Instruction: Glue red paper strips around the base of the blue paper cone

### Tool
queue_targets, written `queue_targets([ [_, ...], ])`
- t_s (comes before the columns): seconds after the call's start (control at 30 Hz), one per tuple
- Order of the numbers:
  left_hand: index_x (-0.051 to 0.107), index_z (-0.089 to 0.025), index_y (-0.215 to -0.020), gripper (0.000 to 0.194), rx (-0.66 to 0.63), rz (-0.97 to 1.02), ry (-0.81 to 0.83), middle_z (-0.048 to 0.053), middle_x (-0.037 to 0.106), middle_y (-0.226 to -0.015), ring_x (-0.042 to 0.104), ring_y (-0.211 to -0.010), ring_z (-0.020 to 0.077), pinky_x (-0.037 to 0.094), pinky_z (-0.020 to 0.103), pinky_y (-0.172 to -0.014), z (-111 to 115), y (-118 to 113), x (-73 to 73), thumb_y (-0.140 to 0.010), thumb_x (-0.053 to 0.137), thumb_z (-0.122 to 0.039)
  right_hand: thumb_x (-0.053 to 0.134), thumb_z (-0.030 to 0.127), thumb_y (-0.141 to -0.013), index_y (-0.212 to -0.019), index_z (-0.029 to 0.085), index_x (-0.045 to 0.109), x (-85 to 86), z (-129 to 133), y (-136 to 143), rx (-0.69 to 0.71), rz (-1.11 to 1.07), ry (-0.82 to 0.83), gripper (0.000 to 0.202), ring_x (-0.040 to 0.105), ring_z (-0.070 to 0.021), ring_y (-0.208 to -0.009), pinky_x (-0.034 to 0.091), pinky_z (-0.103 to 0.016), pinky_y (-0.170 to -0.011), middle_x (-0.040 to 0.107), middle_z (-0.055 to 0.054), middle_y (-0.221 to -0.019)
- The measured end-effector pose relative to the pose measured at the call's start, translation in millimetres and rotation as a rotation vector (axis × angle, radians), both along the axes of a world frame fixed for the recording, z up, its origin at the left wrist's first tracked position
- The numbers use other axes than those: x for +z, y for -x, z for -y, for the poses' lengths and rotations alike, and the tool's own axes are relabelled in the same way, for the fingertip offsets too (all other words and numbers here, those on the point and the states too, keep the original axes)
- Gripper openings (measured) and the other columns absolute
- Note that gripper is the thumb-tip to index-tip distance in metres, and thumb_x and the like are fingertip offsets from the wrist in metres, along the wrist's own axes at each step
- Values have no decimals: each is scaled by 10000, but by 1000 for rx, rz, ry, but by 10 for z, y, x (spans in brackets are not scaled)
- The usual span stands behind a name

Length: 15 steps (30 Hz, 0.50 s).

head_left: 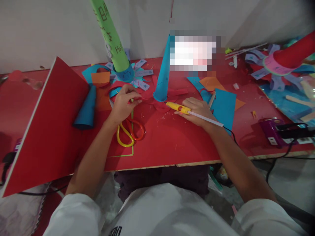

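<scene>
A yellow glue gun (180,108) with a long white glue stick out of its back is in my right hand (198,109), its nozzle pointing left. Just beyond the nozzle, a tall blue paper cone (162,78) stands upright on a round red paper piece (162,106) with red strips around it. My left hand (124,103) is left of the cone, thumb and fingers pinched together beside a red strip; what they grip is too small to tell. Scissors (125,134) with yellow and red handles lie below my left hand.
A red board (46,131) leans at the left beside a second blue cone (86,111). Behind my left hand stands a green paper tube (112,39). Blue paper (223,108), a purple box (272,131) with cables and a red tube (297,52) are at the right.
</scene>
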<state>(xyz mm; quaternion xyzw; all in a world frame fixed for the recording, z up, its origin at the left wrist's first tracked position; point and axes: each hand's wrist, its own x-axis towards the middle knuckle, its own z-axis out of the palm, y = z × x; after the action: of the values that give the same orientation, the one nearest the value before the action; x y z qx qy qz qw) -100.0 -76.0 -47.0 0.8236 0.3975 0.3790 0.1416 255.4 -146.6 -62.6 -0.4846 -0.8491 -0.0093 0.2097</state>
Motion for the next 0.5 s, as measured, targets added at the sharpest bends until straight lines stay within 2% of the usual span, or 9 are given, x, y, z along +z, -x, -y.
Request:
queue_targets([
  [0.13,788,-247,-941,50,80,92,-54,19,650,-943,562,-719,111,480,271,-658,14,-5,38,-919,750,-221,594,618,-1015,-850,238,543,-5,3,-11,-4,-31,-1,418,610,-247,-840,307,-351,-647,649,-59,-853],
  [0.23,760,-237,-962,77,128,120,-40,0,648,-901,575,-694,96,476,252,-622,63,-34,80,-905,744,-188,604,613,-1007,-871,239,574,3,3,-10,-18,-44,23,400,616,-257,-849,317,-353,-651,659,-68,-872],
  [0.37,698,-229,-1018,62,174,149,13,20,681,-1012,661,-843,127,570,261,-728,186,-144,157,-965,667,-233,605,591,-1007,-891,248,601,20,-7,-12,-31,-23,69,362,634,-280,-882,319,-364,-646,675,-80,-898],
  [0.5,656,-228,-975,41,169,68,-35,26,699,-973,675,-921,164,593,301,-818,322,-303,220,-980,618,-243,579,589,-1014,-886,259,615,31,-28,-39,-46,-55,108,357,641,-286,-873,352,-376,-667,670,-80,-883],
])
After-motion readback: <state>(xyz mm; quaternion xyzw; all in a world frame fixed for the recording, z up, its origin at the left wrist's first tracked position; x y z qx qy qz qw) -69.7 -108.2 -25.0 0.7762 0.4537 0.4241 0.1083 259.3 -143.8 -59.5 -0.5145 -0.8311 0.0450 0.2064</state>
